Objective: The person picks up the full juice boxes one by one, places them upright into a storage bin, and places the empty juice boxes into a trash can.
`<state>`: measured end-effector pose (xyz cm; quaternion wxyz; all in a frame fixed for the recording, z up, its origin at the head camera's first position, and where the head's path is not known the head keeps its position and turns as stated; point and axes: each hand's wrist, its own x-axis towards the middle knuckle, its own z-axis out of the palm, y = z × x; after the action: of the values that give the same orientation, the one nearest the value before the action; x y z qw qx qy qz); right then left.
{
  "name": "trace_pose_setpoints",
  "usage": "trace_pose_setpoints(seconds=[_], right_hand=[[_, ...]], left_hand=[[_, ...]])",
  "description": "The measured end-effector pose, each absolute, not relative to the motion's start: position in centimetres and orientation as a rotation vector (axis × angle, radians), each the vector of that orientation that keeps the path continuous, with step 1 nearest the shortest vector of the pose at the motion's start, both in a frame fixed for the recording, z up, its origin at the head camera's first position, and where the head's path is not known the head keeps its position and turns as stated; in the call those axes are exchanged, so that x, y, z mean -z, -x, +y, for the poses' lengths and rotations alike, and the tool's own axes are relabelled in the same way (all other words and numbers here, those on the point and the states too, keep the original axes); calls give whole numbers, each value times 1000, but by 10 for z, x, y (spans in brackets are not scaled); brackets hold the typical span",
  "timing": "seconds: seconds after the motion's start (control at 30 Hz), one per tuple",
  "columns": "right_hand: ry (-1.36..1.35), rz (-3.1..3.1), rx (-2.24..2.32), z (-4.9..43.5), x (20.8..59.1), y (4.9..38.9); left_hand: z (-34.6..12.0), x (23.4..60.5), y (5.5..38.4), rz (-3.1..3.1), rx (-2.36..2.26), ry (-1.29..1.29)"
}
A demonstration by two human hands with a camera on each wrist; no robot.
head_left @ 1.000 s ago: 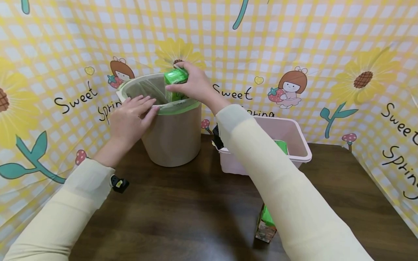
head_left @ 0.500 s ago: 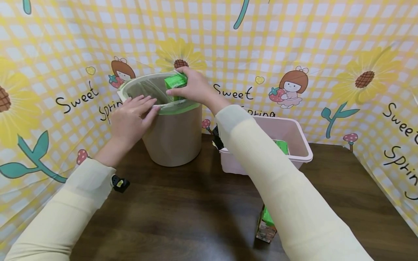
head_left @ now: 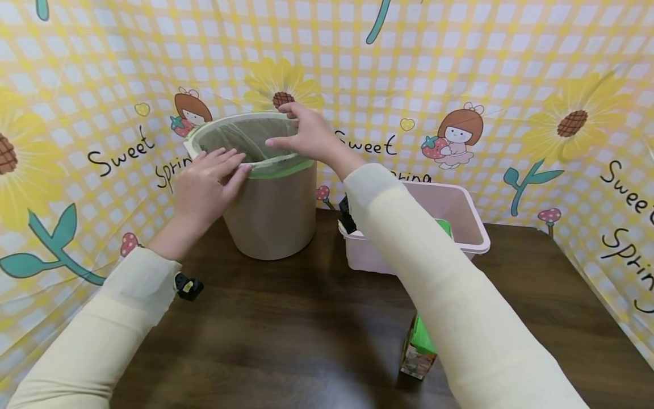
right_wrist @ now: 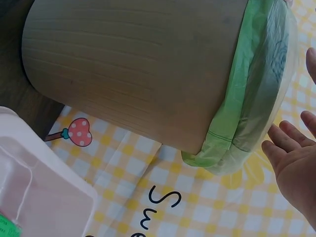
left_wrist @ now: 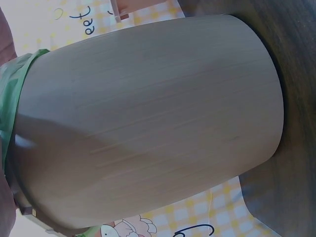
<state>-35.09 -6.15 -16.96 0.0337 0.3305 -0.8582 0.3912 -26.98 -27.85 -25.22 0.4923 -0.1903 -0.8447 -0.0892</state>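
Observation:
My left hand (head_left: pixel 204 184) rests on the near left rim of a beige trash can (head_left: pixel 271 216), its fingers lying over the edge. A pale green trash bag (head_left: pixel 281 167) lines the can and folds over the rim. My right hand (head_left: pixel 309 136) is held over the can's right side, fingers and thumb spread apart with nothing between them. The right wrist view also shows the right hand (right_wrist: pixel 296 163) empty beside the bag-covered rim. The can's bottom is hidden from view. On the table, a small carton (head_left: pixel 419 352) with a green top stands partly behind the right forearm.
A pink plastic bin (head_left: pixel 467 218) stands right of the trash can, partly covered by the right sleeve. Inside it a green-topped item (head_left: pixel 443 227) shows. The brown wooden table (head_left: pixel 265 329) backs onto a yellow checked cloth (head_left: pixel 352 68).
The green carton in my right hand went down into the trash can and is out of sight. The right hand let go and its fingers spread. The left hand stayed on the rim.

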Motion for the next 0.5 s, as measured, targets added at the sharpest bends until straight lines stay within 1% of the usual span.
trace_pose_setpoints(seconds=[0.5], right_hand=[[-1105, -2593, -1154, -33, 166, 336]], left_hand=[[-278, 252, 270, -2040, 225, 465]])
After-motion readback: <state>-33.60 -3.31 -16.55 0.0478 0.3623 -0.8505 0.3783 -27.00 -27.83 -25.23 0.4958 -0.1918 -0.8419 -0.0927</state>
